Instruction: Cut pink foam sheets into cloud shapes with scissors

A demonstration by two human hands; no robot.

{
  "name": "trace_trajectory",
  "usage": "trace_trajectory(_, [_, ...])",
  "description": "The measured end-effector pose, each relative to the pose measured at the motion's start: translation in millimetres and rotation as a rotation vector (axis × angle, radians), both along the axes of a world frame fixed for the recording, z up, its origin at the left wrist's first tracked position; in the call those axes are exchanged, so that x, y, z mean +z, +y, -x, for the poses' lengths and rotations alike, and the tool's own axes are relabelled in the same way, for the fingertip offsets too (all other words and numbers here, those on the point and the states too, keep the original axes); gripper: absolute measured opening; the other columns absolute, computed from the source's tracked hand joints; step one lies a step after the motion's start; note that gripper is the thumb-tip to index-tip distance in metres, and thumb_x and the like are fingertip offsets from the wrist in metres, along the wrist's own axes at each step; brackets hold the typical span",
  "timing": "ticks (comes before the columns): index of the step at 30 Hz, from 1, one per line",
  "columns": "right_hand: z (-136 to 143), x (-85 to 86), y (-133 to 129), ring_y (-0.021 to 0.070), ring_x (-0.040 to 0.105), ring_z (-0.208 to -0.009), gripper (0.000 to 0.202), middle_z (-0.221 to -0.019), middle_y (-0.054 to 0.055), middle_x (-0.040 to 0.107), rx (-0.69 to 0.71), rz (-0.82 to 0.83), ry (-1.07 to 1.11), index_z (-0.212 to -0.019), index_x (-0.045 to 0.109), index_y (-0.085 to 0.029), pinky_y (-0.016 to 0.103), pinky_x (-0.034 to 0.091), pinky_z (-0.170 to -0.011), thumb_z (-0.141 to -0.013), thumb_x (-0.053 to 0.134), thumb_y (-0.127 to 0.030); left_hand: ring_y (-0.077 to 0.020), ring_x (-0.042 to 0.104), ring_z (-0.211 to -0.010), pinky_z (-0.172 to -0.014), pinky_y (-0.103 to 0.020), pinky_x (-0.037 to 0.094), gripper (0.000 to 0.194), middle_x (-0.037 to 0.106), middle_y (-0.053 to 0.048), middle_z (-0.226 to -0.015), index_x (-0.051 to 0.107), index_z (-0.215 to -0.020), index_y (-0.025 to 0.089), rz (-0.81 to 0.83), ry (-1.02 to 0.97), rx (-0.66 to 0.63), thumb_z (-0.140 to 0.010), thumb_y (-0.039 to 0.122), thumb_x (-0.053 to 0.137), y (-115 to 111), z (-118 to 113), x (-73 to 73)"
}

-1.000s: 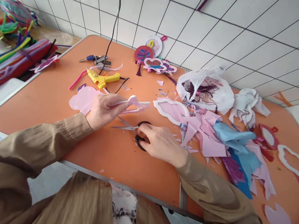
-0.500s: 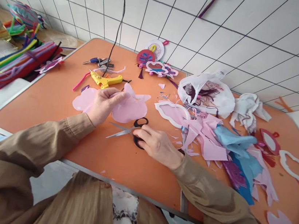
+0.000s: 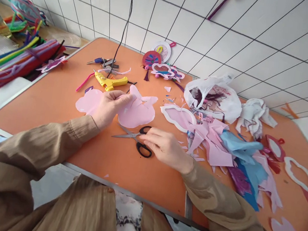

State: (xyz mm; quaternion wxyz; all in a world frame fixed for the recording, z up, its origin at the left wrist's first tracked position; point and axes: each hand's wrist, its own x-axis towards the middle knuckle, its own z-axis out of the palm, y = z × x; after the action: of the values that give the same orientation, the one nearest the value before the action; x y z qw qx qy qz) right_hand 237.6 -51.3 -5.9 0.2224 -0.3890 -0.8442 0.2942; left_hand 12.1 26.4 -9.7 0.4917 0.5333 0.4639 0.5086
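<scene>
The left hand [image 3: 105, 108] pinches a pale pink sheet piece with scalloped edges [image 3: 138, 114] between thumb and fingers, above the orange, pale-edged surface [image 3: 103, 154]. Just below, at 6 o'clock from that piece, are metal scissors with black looped handles [image 3: 131, 135]; their blades stand parted, tips toward 9 o'clock. The right hand [image 3: 166, 147] has its fingers drawn together at the handles; whether it grips or only touches them, I cannot tell.

From the scissors, a second pale pink rounded piece [image 3: 88, 100] lies at 10 o'clock, partly behind the left hand, and a yellow glue gun [image 3: 109, 83] at 11. Round and cloud-shaped decorations with tassels [image 3: 160, 64] sit at 1 o'clock against the white tiled wall [image 3: 167, 15]. A translucent white plastic bag holding dark threads [image 3: 229, 102] and a white scalloped frame with pink inside [image 3: 178, 118] are at 2, and a heap of pink and blue scraps [image 3: 217, 150] at 3.
</scene>
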Motion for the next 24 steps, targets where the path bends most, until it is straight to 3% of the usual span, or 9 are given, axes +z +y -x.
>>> trace_trajectory(3, [4.7, 7.8, -3.1, 0.0161, 0.063, -0.069, 0.018, -0.085, 0.005, 0.071, -0.293, 0.076, 0.268, -0.102, 0.077, -0.022, 0.031, 0.053, -0.067, -0.096, 0.065, -0.034, -0.0127, 0.052, -0.054, -0.048, -0.025, 0.041, 0.036, 0.063, -0.002, -0.061, 0.068, -0.067, 0.019, -0.006, -0.008, -0.028, -0.076, 0.053, 0.077, -2.9, -1.6, 0.3])
trace_trajectory(5, [6.2, 12.0, -2.7, 0.013, 0.059, -0.059, 0.025, -0.077, 0.002, 0.068, -0.409, 0.266, 0.456, -0.097, 0.076, -0.021, 0.028, 0.049, -0.057, -0.092, 0.07, -0.045, -0.0125, 0.051, -0.054, -0.048, -0.025, 0.04, 0.039, 0.062, -0.002, -0.06, 0.068, -0.066, 0.018, -0.058, 0.023, -0.036, -0.078, 0.054, 0.076, -6.7, -1.8, 2.7])
trace_trajectory(9, [4.9, 12.9, 6.1, 0.0116, 0.057, -0.054, 0.054, -0.075, 0.004, 0.07, -0.35, 0.761, 0.741, -0.09, 0.077, -0.018, 0.023, 0.039, -0.045, -0.081, 0.072, -0.07, -0.0145, 0.057, -0.057, -0.05, -0.026, 0.045, 0.035, 0.069, -0.004, -0.064, 0.074, -0.074, 0.017, -0.342, 0.246, -0.071, -0.089, 0.049, 0.069, -16.5, 2.4, 9.2])
trace_trajectory(12, [3.3, 11.0, 13.8, 0.014, 0.059, -0.054, 0.07, -0.074, 0.009, 0.074, -0.321, 1.006, 0.859, -0.089, 0.079, -0.015, 0.023, 0.038, -0.042, -0.077, 0.065, -0.082, -0.0164, 0.068, -0.064, -0.06, -0.028, 0.055, 0.024, 0.076, -0.006, -0.074, 0.078, -0.092, 0.02, -0.816, 0.409, -0.18, -0.098, 0.038, 0.064, -20.1, 7.2, 9.9])
trace_trajectory(15, [1.6, 11.6, 17.3, 0.0158, 0.061, -0.052, 0.073, -0.068, 0.009, 0.073, -0.357, 1.065, 0.918, -0.079, 0.076, -0.015, 0.024, 0.039, -0.042, -0.079, 0.058, -0.086, -0.02, 0.077, -0.085, -0.078, -0.031, 0.063, 0.019, 0.081, -0.007, -0.086, 0.077, -0.099, 0.023, -1.192, 0.458, -0.306, -0.099, 0.036, 0.064, -19.0, 10.0, 6.4])
trace_trajectory(21, [-6.1, 16.0, 16.5, 0.0135, 0.06, -0.047, 0.055, -0.057, 0.002, 0.066, -0.428, 0.974, 0.865, -0.066, 0.067, -0.019, 0.023, 0.04, -0.042, -0.073, 0.076, -0.072, -0.0217, 0.079, -0.098, -0.089, -0.034, 0.066, 0.008, 0.084, -0.002, -0.094, 0.078, -0.091, 0.028, -1.213, 0.668, -0.446, -0.094, 0.03, 0.071, -15.0, 14.0, 6.3])
trace_trajectory(24, [-8.9, 19.1, 15.9, 0.0114, 0.059, -0.045, 0.047, -0.056, 0.001, 0.066, -0.44, 0.939, 0.757, -0.065, 0.068, -0.017, 0.021, 0.04, -0.04, -0.065, 0.087, -0.06, -0.0211, 0.079, -0.104, -0.094, -0.033, 0.066, 0.01, 0.084, -0.001, -0.104, 0.078, -0.096, 0.028, -1.383, 0.686, -0.47, -0.094, 0.021, 0.07, -14.8, 16.2, 11.1])
